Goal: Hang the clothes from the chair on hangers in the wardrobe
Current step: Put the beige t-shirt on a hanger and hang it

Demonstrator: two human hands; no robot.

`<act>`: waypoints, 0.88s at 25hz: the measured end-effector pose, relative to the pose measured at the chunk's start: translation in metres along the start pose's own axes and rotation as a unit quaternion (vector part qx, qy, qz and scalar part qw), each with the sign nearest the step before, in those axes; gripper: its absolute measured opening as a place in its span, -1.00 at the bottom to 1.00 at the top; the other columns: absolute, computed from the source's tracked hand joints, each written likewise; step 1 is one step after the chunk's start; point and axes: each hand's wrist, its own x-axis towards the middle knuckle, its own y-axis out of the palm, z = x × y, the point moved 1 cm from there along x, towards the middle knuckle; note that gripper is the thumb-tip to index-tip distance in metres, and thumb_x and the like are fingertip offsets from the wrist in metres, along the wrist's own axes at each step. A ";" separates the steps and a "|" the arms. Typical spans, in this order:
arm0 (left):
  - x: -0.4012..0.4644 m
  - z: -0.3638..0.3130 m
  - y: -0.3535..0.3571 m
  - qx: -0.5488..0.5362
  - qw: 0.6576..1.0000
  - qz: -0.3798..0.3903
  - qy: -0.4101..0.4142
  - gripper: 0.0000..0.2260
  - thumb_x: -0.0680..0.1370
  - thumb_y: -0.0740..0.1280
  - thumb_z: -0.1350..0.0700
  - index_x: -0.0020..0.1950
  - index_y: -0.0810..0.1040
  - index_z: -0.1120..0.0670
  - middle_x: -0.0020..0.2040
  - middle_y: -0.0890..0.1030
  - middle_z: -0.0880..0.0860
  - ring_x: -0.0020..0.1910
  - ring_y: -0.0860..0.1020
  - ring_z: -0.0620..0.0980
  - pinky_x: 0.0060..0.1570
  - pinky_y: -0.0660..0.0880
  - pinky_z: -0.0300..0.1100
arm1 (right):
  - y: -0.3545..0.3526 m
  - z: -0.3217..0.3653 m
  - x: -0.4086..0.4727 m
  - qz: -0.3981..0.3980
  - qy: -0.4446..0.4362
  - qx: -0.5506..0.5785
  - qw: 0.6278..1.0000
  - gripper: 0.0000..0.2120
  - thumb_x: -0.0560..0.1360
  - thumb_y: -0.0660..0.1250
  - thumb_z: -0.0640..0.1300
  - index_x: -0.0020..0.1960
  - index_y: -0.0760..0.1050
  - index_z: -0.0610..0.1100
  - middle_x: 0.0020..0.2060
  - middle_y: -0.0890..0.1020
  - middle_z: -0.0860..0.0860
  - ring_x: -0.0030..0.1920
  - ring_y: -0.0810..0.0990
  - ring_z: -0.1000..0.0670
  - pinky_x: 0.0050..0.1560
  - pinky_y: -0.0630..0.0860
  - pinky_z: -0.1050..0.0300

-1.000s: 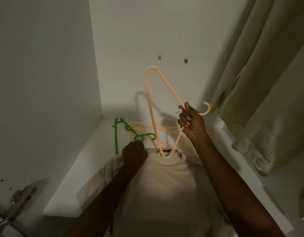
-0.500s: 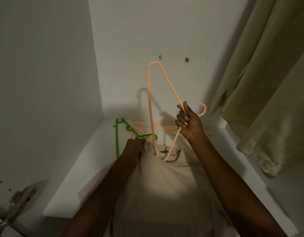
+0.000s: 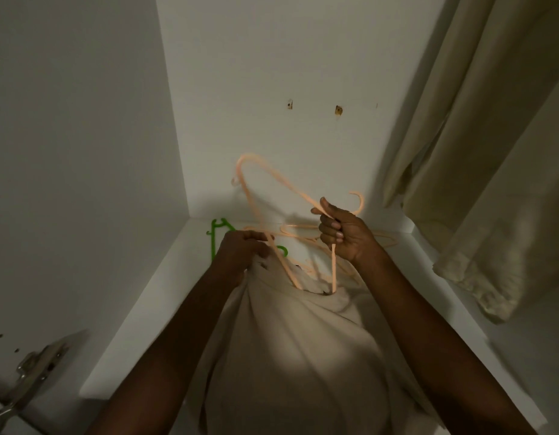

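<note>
A person's two bare forearms reach forward into a white wardrobe, seen from above and behind the hands. The right hand has its fingers curled tight around the neck of a peach plastic hanger, just below its hook, with the thumb pointing up along one arm of the frame. The hanger is tilted, one shoulder raised against the back wall, and its lower end is tucked down into the neck opening of a cream shirt. The left hand pinches a bunch of the shirt's fabric at the left side of the collar, fingers curled over the cloth. The shirt drapes from the hands toward the viewer, over the front edge of the wardrobe floor (its lower part runs out of view). At the back edge of that floor, behind the hands, lies a loose pile of more peach hangers, and a green hanger lies near the back left corner, partly hidden by the left hand. A pale cream garment hangs along the right side. A metal hinge sits at the lower left.
</note>
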 end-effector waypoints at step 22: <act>-0.002 -0.017 -0.004 -0.096 0.987 0.090 -0.097 -0.78 0.45 0.37 0.40 -0.22 0.76 0.16 -0.20 0.68 0.20 -0.28 0.59 0.09 -0.17 0.54 -0.14 | -0.037 0.037 -0.084 -0.070 -0.048 -0.397 0.914 -0.78 0.44 0.54 -0.29 -0.11 0.66 -0.48 -0.61 0.53 -0.03 -0.58 0.35 0.06 -0.51 0.30 0.23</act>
